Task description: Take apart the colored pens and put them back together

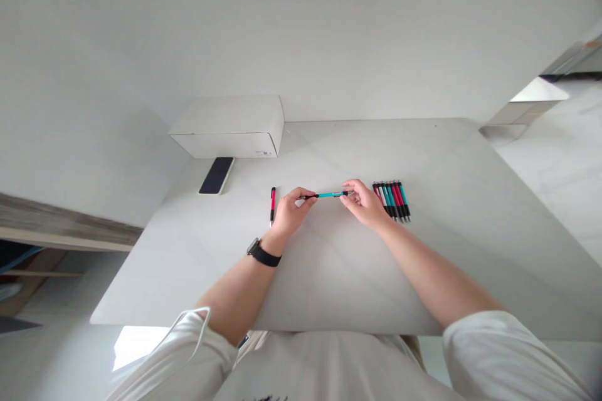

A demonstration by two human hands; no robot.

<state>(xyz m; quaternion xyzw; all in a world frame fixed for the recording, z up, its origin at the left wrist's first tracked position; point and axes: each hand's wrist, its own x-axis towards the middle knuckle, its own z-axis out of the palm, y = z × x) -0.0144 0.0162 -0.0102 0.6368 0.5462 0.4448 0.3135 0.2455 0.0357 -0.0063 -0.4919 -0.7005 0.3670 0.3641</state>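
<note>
A light-blue pen point(332, 195) with black ends lies level in the air between my two hands, above the table. My left hand point(291, 210) pinches its black grip end between thumb and fingers. My right hand point(364, 202) is curled around the other end, the one with the clip, its thumb against the pen and its index finger a little raised. Just left of my left hand, a red pen point(273, 203) with black ends lies alone. Close by my right hand is a row of several pens point(392, 200) in red, blue and white, side by side, partly covered by that hand.
A white box point(230, 125) stands against the wall at the table's back left. In front of it lies a phone point(217, 175), dark screen up. The pale marble-patterned table point(324, 276) reaches to my body. A white cable point(204, 326) hangs by my left sleeve.
</note>
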